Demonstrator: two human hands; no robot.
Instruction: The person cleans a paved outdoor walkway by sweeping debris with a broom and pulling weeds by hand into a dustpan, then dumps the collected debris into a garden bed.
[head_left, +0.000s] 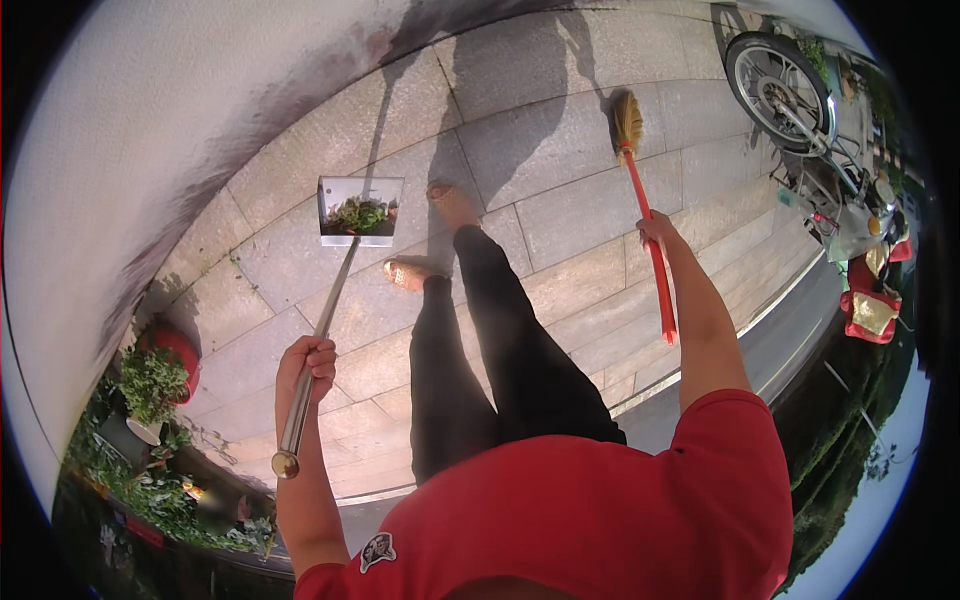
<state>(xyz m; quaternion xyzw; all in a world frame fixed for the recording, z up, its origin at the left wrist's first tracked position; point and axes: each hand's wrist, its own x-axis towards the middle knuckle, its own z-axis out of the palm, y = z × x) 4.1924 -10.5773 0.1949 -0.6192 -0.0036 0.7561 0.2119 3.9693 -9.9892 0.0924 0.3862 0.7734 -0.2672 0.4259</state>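
Note:
My left hand (307, 370) is closed round the metal handle of a long-handled dustpan (361, 187). Green leaves and dark debris (361, 215) lie in its pan, left of my feet. In my right hand (655, 229) is the red handle of a short broom (630, 126); its straw-coloured bristles point away from me, at the edge of their shadow on the paving. Whether the bristles touch the ground I cannot tell. The dustpan and broom are well apart, on opposite sides of my legs.
Stone paving (559, 232) runs beneath my feet. A pale wall (187, 90) curves along the left. Potted plants (154, 382) and a red pot (176, 356) stand at lower left. At right are a parked motorcycle (847, 165) and a road (787, 330) beyond a kerb.

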